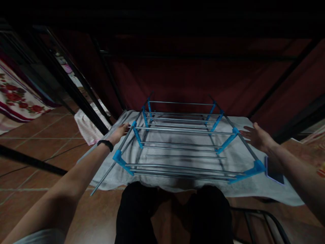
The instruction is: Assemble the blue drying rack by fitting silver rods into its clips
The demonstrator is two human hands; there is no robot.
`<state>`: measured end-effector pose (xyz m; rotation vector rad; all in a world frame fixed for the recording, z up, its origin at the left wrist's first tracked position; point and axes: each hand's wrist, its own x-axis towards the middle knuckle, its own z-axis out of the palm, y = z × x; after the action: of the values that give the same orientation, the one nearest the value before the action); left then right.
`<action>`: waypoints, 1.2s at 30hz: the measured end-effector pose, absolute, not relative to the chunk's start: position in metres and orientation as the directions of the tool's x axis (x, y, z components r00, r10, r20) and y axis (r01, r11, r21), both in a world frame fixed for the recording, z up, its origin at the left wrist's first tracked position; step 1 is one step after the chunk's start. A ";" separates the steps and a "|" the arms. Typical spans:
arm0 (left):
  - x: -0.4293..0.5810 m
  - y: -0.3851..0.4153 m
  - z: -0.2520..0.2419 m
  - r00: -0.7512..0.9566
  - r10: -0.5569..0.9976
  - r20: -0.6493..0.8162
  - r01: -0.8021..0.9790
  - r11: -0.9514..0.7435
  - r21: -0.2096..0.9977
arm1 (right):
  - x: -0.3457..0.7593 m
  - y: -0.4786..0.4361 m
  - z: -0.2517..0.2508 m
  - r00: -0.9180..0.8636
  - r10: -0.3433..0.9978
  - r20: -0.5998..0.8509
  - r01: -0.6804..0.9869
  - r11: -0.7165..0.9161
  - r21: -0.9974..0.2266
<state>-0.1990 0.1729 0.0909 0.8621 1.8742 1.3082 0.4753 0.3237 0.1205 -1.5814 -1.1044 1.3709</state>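
A rack of grey metal rods (182,130) with blue plastic connectors lies on a grey cloth (162,186) in front of my knees. My left hand (120,133), below a dark wristband (106,145), is at the rack's left side near a blue connector (134,124), its fingers apart and partly behind the rod. On the right side, my right hand (257,136) is spread beside another blue connector (235,130); it holds nothing. A loose rod (186,156) rests within the frame, and one rod (103,179) sticks out at the lower left.
A dark flat device (274,169) lies on the cloth under my right forearm. Black metal poles (86,101) stand at the left, with a striped cloth (88,123) on the tiled floor. Dark red fabric (177,78) hangs behind the rack. A black metal frame (261,213) is at the lower right.
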 end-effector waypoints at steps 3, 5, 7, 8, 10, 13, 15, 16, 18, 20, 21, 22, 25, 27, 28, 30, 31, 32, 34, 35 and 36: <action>-0.215 0.153 0.073 -0.572 0.783 -0.246 0.072 0.346 0.935 | 0.494 0.318 0.107 0.041 0.918 -0.394 0.113 -0.396 -0.911; -0.215 0.147 0.070 -0.570 0.774 -0.274 -0.022 0.319 0.947 | 0.498 0.319 0.099 0.047 0.907 -0.419 0.125 -0.422 -0.898; -0.208 0.150 0.075 -0.534 0.805 -0.260 -0.106 0.242 0.965 | 0.493 0.323 0.097 0.038 0.910 -0.413 0.136 -0.414 -0.900; -0.203 0.155 0.079 -0.502 0.830 -0.242 -0.128 0.205 0.970 | 0.489 0.325 0.099 0.032 0.913 -0.406 0.139 -0.406 -0.903; -0.193 0.166 0.091 -0.429 0.878 -0.212 -0.153 0.161 0.975 | 0.479 0.330 0.103 0.027 0.920 -0.391 0.143 -0.391 -0.909; -0.181 0.183 0.104 -0.347 0.912 -0.216 -0.182 0.160 0.970 | 0.464 0.334 0.110 -0.010 0.921 -0.388 0.129 -0.384 -0.914; -0.176 0.192 0.107 -0.313 0.914 -0.257 -0.206 0.199 0.958 | 0.457 0.337 0.110 -0.053 0.914 -0.403 0.122 -0.395 -0.911; -0.173 0.195 0.107 -0.304 0.911 -0.277 -0.212 0.219 0.952 | 0.453 0.338 0.108 -0.065 0.911 -0.408 0.123 -0.398 -0.909; -0.169 0.199 0.105 -0.303 0.909 -0.287 -0.203 0.233 0.951 | 0.448 0.342 0.103 -0.032 0.922 -0.386 0.134 -0.379 -0.916; -0.167 0.200 0.102 -0.324 0.915 -0.242 -0.162 0.198 0.967 | 0.442 0.344 0.096 0.024 0.937 -0.349 0.134 -0.349 -0.927; -0.166 0.201 0.101 -0.334 0.919 -0.211 -0.135 0.175 0.975 | 0.440 0.345 0.094 0.039 0.940 -0.338 0.124 -0.340 -0.932; -0.166 0.201 0.100 -0.343 0.921 -0.185 -0.108 0.157 0.982 | 0.438 0.345 0.092 0.042 0.942 -0.333 0.112 -0.336 -0.935; -0.167 0.202 0.101 -0.370 0.914 -0.166 -0.027 0.168 0.985 | 0.433 0.341 0.092 0.015 0.946 -0.324 0.099 -0.323 -0.941; -0.167 0.203 0.103 -0.395 0.899 -0.188 0.024 0.215 0.976 | 0.432 0.338 0.094 0.029 0.951 -0.307 0.114 -0.308 -0.944; -0.166 0.202 0.104 -0.405 0.893 -0.194 0.048 0.233 0.971 | 0.431 0.337 0.095 0.033 0.952 -0.305 0.116 -0.306 -0.945; -0.164 0.201 0.107 -0.418 0.887 -0.197 0.083 0.253 0.964 | 0.430 0.335 0.097 0.042 0.949 -0.311 0.105 -0.314 -0.944; -0.162 0.201 0.109 -0.423 0.885 -0.196 0.096 0.258 0.961 | 0.429 0.334 0.098 0.045 0.947 -0.319 0.096 -0.322 -0.942; -0.161 0.200 0.109 -0.428 0.882 -0.197 0.105 0.265 0.958 | 0.429 0.333 0.099 0.047 0.945 -0.325 0.088 -0.328 -0.941; -0.160 0.199 0.109 -0.450 0.869 -0.203 0.112 0.280 0.953 | 0.427 0.331 0.101 0.050 0.944 -0.325 0.076 -0.328 -0.941; -0.160 0.200 0.108 -0.462 0.863 -0.205 0.108 0.284 0.953 | 0.426 0.331 0.101 0.048 0.946 -0.320 0.073 -0.323 -0.944; -0.160 0.201 0.107 -0.471 0.858 -0.204 0.102 0.282 0.954 | 0.425 0.330 0.102 0.048 0.948 -0.314 0.070 -0.317 -0.946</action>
<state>-0.1603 0.2012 0.1067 0.8708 1.7903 1.2537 0.4248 0.3302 0.1021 -1.5191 -1.0688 1.3766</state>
